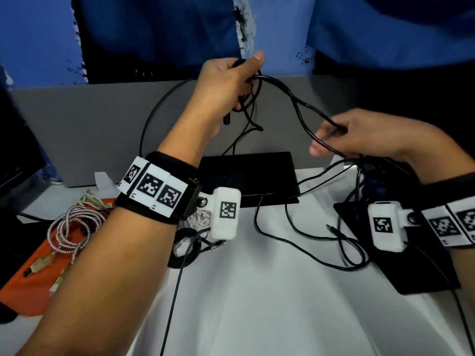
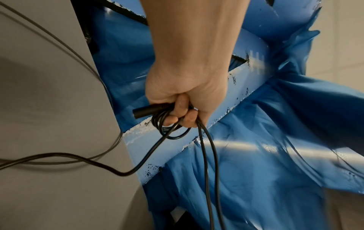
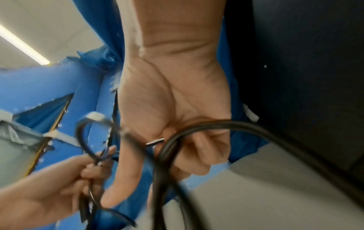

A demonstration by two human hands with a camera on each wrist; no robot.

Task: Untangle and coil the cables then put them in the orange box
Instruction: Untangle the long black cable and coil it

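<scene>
My left hand (image 1: 237, 75) is raised above the table's far side, fingers curled round small loops of a black cable (image 1: 295, 98) and its black plug (image 2: 146, 111). In the left wrist view the left hand (image 2: 181, 112) grips the loops, and strands hang down. Two strands run right and down to my right hand (image 1: 334, 134), which pinches them; the right wrist view shows the right hand (image 3: 183, 149) curled round the black cable (image 3: 197, 130). More black cable (image 1: 321, 242) lies loose on the white table. The orange box (image 1: 33, 273) at the left holds coiled cables.
A silver braided cable (image 1: 69, 227) lies coiled in the orange box. A black coil (image 1: 187, 245) sits beside the box. A flat black device (image 1: 246, 176) lies mid-table, a black mat (image 1: 416, 265) at the right. A grey panel (image 1: 90, 129) stands behind.
</scene>
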